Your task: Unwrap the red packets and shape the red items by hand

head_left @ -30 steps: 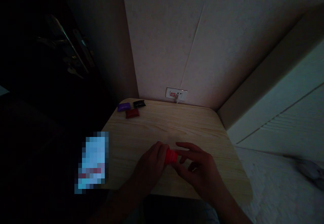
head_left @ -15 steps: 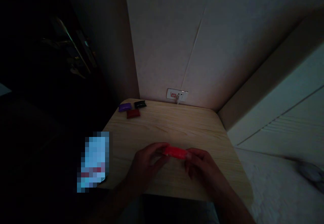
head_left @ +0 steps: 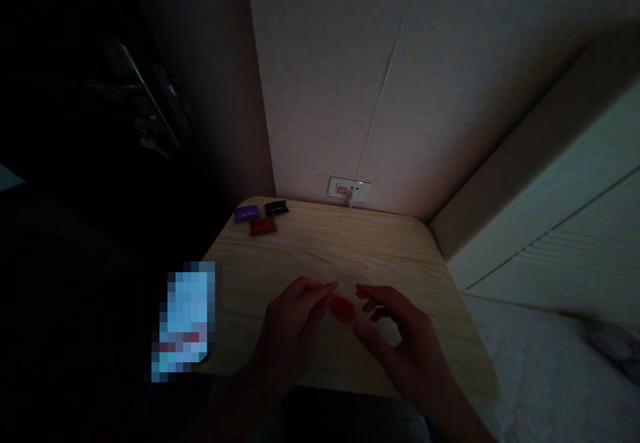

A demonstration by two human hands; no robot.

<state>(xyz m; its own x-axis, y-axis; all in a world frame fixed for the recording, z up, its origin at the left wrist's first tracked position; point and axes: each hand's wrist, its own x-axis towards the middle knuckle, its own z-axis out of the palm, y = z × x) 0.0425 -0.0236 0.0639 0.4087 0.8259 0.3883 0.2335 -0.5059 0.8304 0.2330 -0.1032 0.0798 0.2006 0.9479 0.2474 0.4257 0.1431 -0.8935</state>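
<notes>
A small red packet [head_left: 343,309], blurred and dark, is pinched at its left end between the fingertips of my left hand [head_left: 293,316]. It hangs above the near half of the wooden tabletop [head_left: 320,249]. Just right of it, my right hand [head_left: 405,329] has its thumb and fingers apart and holds nothing. A purple packet [head_left: 246,213], a black packet [head_left: 277,207] and a dark red packet [head_left: 263,226] lie close together at the table's far left corner.
On the wall behind the table is a socket plate [head_left: 349,190] with a plug in it. A pixelated bright screen [head_left: 185,319] lies at the table's left edge. To the left is a dark door with a metal handle [head_left: 133,63]; a pale panelled cabinet [head_left: 555,236] stands on the right.
My right hand has let go of the red packet's right end and spread its fingers. The packet has turned and looks shorter, still in my left hand.
</notes>
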